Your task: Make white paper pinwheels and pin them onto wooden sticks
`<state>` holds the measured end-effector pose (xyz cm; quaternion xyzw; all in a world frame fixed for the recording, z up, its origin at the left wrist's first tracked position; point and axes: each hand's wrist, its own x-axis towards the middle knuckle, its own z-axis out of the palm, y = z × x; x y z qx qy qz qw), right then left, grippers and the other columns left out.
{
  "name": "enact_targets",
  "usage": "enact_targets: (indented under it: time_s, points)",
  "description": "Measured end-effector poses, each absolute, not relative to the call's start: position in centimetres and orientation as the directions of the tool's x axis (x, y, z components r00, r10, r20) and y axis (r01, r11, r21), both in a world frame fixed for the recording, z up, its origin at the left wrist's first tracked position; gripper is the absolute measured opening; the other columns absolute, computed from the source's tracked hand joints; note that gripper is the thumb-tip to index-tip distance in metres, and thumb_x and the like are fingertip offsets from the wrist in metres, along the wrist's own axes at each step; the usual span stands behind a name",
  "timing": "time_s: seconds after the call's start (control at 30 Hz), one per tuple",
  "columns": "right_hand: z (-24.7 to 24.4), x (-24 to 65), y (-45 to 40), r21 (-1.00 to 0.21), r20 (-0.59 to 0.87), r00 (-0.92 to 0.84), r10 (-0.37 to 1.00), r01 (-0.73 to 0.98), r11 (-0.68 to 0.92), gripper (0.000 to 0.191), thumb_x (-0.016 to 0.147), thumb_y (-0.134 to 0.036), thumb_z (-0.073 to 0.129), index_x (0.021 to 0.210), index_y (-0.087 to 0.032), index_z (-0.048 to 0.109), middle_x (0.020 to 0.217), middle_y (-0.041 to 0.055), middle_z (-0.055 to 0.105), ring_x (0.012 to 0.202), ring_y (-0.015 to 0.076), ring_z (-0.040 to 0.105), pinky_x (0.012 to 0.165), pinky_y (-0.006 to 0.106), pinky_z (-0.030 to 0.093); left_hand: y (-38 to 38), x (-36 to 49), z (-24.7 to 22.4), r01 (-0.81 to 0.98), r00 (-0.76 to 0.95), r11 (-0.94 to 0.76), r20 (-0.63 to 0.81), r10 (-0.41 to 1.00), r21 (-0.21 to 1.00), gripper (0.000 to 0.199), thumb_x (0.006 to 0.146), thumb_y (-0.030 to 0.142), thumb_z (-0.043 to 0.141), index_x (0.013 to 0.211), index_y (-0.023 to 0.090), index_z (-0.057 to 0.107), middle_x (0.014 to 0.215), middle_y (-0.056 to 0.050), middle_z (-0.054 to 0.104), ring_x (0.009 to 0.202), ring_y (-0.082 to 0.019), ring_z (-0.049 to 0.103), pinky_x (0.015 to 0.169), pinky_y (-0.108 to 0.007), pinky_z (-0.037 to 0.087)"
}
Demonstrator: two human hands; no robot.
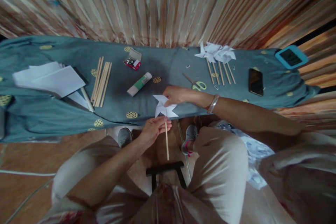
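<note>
A white paper pinwheel [160,107] on a wooden stick [167,143] is between my two hands, over the near edge of the cloth-covered table. My left hand [155,128] is closed around the stick just under the paper blades. From above, my right hand [172,96] reaches onto the pinwheel, its fingers closed at the paper near the centre. Those fingertips are partly hidden, so any small pin there cannot be made out. Beyond my hands lies a glue stick [139,84] with a green and white label. Scissors [196,84] with pale green handles rest behind my right wrist.
Finished-looking pinwheels [216,53] lie at the back right. Right of them are a phone [256,82] and a blue-framed device [291,57]. Loose wooden sticks [102,83], white paper sheets [49,78] and an open small red box [132,60] are on the left. A corrugated wall [147,10] stands behind.
</note>
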<state>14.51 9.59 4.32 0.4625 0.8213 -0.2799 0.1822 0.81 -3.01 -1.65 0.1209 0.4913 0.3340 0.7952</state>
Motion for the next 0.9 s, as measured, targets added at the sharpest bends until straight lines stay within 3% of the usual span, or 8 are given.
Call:
enact_targets:
  time_s: [0.23, 0.37, 0.47, 0.7, 0.9]
  points:
    - [4.8, 14.2, 10.0, -0.337, -0.550, -0.559, 0.620, 0.828, 0.448, 0.010, 0.072, -0.019, 0.073, 0.069, -0.010, 0.075, 0.053, -0.0029, 0.066, 0.049, 0.0064, 0.048, 0.050, 0.024, 0.028, -2.9, 0.8, -1.9, -0.394, 0.326, 0.752, -0.685, 0.651, 0.528, 0.011, 0.077, 0.018, 0.078, 0.077, 0.008, 0.074, 0.068, -0.009, 0.072, 0.059, -0.014, 0.068, 0.065, -0.026, 0.055]
    - [5.2, 14.2, 9.2, -0.368, -0.463, -0.570, 0.678, 0.820, 0.438, 0.017, 0.073, -0.016, 0.065, 0.068, -0.001, 0.071, 0.035, -0.0134, 0.045, 0.041, -0.0008, 0.035, 0.048, 0.023, 0.021, -2.9, 0.7, -2.1, -0.398, 0.336, 0.753, -0.681, 0.651, 0.524, 0.012, 0.076, 0.018, 0.080, 0.077, 0.008, 0.075, 0.067, -0.008, 0.071, 0.059, -0.014, 0.067, 0.063, -0.025, 0.054]
    - [5.1, 14.2, 9.0, -0.380, -0.458, -0.573, 0.680, 0.817, 0.433, 0.012, 0.069, -0.013, 0.067, 0.066, -0.001, 0.070, 0.029, -0.0151, 0.038, 0.038, -0.0013, 0.031, 0.046, 0.023, 0.018, -2.8, 0.7, -2.1, -0.398, 0.337, 0.752, -0.679, 0.652, 0.525, 0.012, 0.076, 0.018, 0.079, 0.075, 0.008, 0.074, 0.065, -0.007, 0.070, 0.057, -0.013, 0.066, 0.061, -0.024, 0.053]
    - [4.9, 14.2, 9.2, -0.380, -0.517, -0.551, 0.655, 0.833, 0.402, 0.005, 0.069, -0.012, 0.075, 0.064, -0.011, 0.073, 0.041, -0.0089, 0.058, 0.040, 0.0024, 0.042, 0.046, 0.021, 0.024, -2.7, 0.7, -2.2, -0.409, 0.346, 0.746, -0.667, 0.660, 0.526, 0.012, 0.075, 0.018, 0.079, 0.072, 0.008, 0.073, 0.064, -0.005, 0.069, 0.053, -0.011, 0.064, 0.059, -0.023, 0.053]
    - [4.8, 14.0, 9.6, -0.305, -0.570, -0.510, 0.644, 0.859, 0.411, 0.013, 0.074, -0.017, 0.072, 0.079, -0.006, 0.076, 0.061, -0.0026, 0.069, 0.054, 0.0051, 0.052, 0.053, 0.022, 0.029, -2.8, 0.9, -2.4, -0.418, 0.347, 0.747, -0.669, 0.658, 0.517, 0.012, 0.076, 0.018, 0.078, 0.074, 0.008, 0.072, 0.062, -0.004, 0.068, 0.053, -0.011, 0.064, 0.059, -0.024, 0.053]
